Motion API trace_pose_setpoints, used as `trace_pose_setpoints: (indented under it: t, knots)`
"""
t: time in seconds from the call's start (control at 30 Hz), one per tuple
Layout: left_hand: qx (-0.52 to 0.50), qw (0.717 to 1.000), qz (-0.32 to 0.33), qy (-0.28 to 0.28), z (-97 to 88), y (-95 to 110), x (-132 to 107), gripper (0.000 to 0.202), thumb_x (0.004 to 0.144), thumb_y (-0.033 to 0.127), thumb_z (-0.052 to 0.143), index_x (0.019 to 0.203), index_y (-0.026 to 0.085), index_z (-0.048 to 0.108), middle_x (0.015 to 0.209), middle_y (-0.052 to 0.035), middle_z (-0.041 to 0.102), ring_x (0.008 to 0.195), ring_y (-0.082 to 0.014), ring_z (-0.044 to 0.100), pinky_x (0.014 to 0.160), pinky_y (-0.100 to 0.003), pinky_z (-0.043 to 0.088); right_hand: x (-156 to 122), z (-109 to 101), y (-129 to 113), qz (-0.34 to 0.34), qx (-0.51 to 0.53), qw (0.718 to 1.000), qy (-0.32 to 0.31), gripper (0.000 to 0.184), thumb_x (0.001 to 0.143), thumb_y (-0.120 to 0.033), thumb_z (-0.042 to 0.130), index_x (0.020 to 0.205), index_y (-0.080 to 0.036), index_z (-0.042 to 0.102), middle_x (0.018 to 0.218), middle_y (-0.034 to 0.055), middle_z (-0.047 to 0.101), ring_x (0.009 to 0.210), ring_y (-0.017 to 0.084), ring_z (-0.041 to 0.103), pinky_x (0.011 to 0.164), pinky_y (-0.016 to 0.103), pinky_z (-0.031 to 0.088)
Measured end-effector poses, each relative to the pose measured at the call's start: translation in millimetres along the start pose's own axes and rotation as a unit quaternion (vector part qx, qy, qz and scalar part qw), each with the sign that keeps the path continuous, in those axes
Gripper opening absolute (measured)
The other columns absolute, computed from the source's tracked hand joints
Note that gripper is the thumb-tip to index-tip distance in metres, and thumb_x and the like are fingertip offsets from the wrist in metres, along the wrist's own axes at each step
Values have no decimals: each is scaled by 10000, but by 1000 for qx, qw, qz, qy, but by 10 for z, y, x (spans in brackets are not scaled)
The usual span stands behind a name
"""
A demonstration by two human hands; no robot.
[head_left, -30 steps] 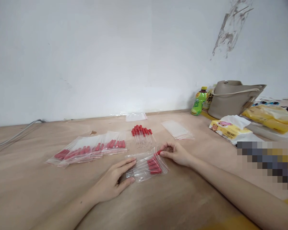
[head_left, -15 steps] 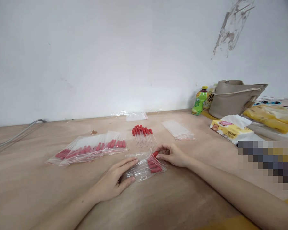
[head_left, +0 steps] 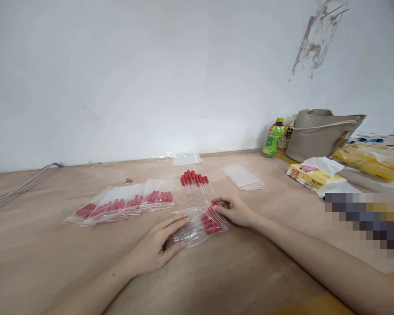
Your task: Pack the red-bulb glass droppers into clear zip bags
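Spread fingers (head_left: 176, 225) of the left hand (head_left: 153, 249) lie on a clear, crinkled plastic bag (head_left: 191, 232), flat on the smooth brown table (head_left: 203, 280). Its mouth faces the right hand (head_left: 239, 213), whose fingers are bunched at that edge; whether they pinch the film or a red end, I cannot tell. Inside, rounded red ends (head_left: 212, 229) line up just beside those fingertips. Farther left, overlapping bags (head_left: 113, 193) hold more. Beyond, thin red-ended clear rods (head_left: 192, 178) fan out, with stacked flat bags (head_left: 241, 176) to their right, then a cardboard tissue box (head_left: 310, 178) and a green bottle (head_left: 272, 140).
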State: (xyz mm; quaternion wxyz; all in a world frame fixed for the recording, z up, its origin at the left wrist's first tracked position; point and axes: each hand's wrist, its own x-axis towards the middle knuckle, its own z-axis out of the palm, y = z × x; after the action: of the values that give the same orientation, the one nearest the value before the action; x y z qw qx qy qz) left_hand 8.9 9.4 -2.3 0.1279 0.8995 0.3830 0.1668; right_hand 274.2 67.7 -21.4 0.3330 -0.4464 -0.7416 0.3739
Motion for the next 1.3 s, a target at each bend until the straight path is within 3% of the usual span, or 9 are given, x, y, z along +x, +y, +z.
trace_pose_setpoints:
  t: [0.07, 0.17, 0.3, 0.4, 0.63, 0.73, 0.97, 1.2, 1.3]
  knots:
    - [0, 1000, 2, 3, 0, 0, 3, 476, 863, 292, 477, 1323, 277, 353, 1351, -35, 398, 1214, -229, 392, 991, -411, 352, 20, 17, 52, -14, -16, 1000, 22, 266, 753, -361, 551, 863, -128, 617, 676, 30, 608, 569, 115, 522, 534, 240, 430]
    - [0, 1000, 4, 6, 4, -3, 9, 476, 860, 292, 482, 1320, 283, 358, 1347, -31, 403, 1214, -232, 391, 990, -415, 353, 40, 22, 78, -94, -44, 994, 38, 213, 750, -337, 567, 827, -149, 630, 877, 68, 617, 701, 130, 557, 640, 262, 457]
    - [-4, 1000, 4, 6, 4, 3, 12, 474, 858, 285, 484, 1317, 283, 364, 1348, -30, 403, 1216, -232, 388, 991, -414, 352, 30, -18, -18, -148, -12, 988, -41, 244, 807, -308, 489, 914, -163, 653, 964, 74, 637, 907, 166, 577, 821, 313, 444]
    - [-6, 1000, 3, 7, -3, 18, 9, 471, 856, 287, 486, 1313, 282, 371, 1342, -33, 411, 1208, -234, 401, 985, -415, 360, 21, -40, -65, -115, 26, 990, -77, 271, 797, -346, 496, 922, -173, 663, 926, 54, 667, 903, 176, 591, 828, 333, 451]
    - [-13, 1000, 5, 6, -1, 19, 8, 481, 857, 280, 484, 1321, 279, 354, 1351, -40, 398, 1202, -235, 407, 986, -409, 359, 65, 48, 84, 67, 135, 987, 58, 317, 592, -412, 683, 706, -117, 660, 717, 63, 684, 651, 171, 617, 630, 301, 493]
    - [-10, 1000, 4, 4, 6, 13, 1, 483, 858, 287, 482, 1322, 275, 348, 1349, -46, 399, 1203, -233, 404, 986, -410, 357, 54, 69, 99, 41, 98, 991, 82, 260, 641, -385, 650, 685, -129, 655, 662, 47, 667, 598, 153, 596, 562, 270, 476]
    - [-10, 1000, 11, 9, -7, 33, 3, 455, 857, 297, 485, 1300, 268, 388, 1329, -57, 425, 1184, -241, 428, 969, -426, 373, -53, -29, -28, -117, -52, 992, -11, 255, 828, -260, 448, 916, -194, 678, 870, 58, 655, 809, 159, 581, 768, 302, 453]
    - [-17, 1000, 11, 13, -9, 36, 3, 437, 855, 294, 491, 1285, 267, 418, 1286, -53, 480, 1148, -236, 468, 949, -414, 399, -89, -148, -112, -125, -8, 986, -112, 263, 851, -306, 420, 908, -199, 653, 888, 40, 650, 876, 159, 563, 835, 311, 421]
    - [-18, 1000, 14, 8, -1, 20, 1, 435, 855, 298, 493, 1283, 271, 419, 1278, -42, 490, 1152, -228, 464, 956, -405, 393, -74, -173, -71, -27, 33, 998, -35, 285, 823, -392, 452, 874, -161, 612, 809, 39, 630, 748, 140, 568, 737, 291, 446]
